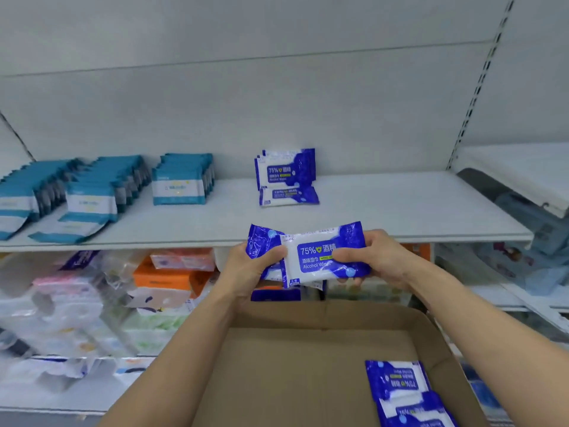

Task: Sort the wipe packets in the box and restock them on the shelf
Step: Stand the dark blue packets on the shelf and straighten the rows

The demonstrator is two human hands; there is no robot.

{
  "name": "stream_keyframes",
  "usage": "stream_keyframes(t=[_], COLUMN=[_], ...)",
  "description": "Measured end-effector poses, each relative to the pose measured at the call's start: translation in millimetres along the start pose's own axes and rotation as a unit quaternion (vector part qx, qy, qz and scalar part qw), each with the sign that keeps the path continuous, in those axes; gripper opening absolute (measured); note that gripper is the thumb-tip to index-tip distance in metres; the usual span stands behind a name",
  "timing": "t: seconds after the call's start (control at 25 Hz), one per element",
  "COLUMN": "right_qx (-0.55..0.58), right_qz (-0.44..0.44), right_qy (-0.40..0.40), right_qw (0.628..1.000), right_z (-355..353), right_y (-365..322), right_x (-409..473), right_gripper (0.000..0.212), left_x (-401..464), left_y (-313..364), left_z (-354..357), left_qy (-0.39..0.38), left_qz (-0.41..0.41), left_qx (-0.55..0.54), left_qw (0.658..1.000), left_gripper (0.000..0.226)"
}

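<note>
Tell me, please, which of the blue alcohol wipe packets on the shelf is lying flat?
The front blue packet, nearest the shelf edge, lies flat; the blue packets behind it stand upright.

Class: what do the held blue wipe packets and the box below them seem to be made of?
Blue wipe packets: thin glossy plastic film, judging by its shine and crinkles. Box: brown cardboard, matte, with a folded flap; probably corrugated, though no cut edge shows clearly.

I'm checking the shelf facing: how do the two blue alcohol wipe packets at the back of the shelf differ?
The rear blue packet stands upright against the back wall, with more packets behind it; the front blue packet lies flat on the shelf. The rear one's print reads right way up; the front one's looks upside down. Both share the blue and white 75% alcohol wipe design.
</note>
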State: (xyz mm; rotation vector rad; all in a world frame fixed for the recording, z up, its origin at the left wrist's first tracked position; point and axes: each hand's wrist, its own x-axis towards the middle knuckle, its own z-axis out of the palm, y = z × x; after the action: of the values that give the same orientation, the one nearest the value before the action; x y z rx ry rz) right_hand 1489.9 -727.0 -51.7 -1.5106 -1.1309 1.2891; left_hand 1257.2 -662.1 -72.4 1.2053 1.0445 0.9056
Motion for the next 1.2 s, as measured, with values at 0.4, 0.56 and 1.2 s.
stream_keyframes(t=[0.4, 0.56, 1.2], right_qx=[0.111, 0.015, -0.106], right_qz=[-0.012, 0.012, 0.055], right_qy=[0.188, 0.17, 0.092], right_qw=[0.976, 0.985, 0.989], right_z=[-7.7, 11.2, 16.7], right_y=[-55.7, -66.0, -76.0], right_x=[116.5, 166.8, 198.3], right_gripper=[0.036, 0.036, 0.049], left_x=[48.5, 72.3, 99.2], left_y=[44.2, 43.7, 46.5], left_z=[-36.9, -47.0, -68.8], left_qy=[0.098, 0.098, 0.033], left_qz=[0.013, -0.002, -0.076], left_qx=[-0.068, -0.069, -0.06], left_qw=[0.993, 0.993, 0.995], left_gripper=[0.015, 0.024, 0.022])
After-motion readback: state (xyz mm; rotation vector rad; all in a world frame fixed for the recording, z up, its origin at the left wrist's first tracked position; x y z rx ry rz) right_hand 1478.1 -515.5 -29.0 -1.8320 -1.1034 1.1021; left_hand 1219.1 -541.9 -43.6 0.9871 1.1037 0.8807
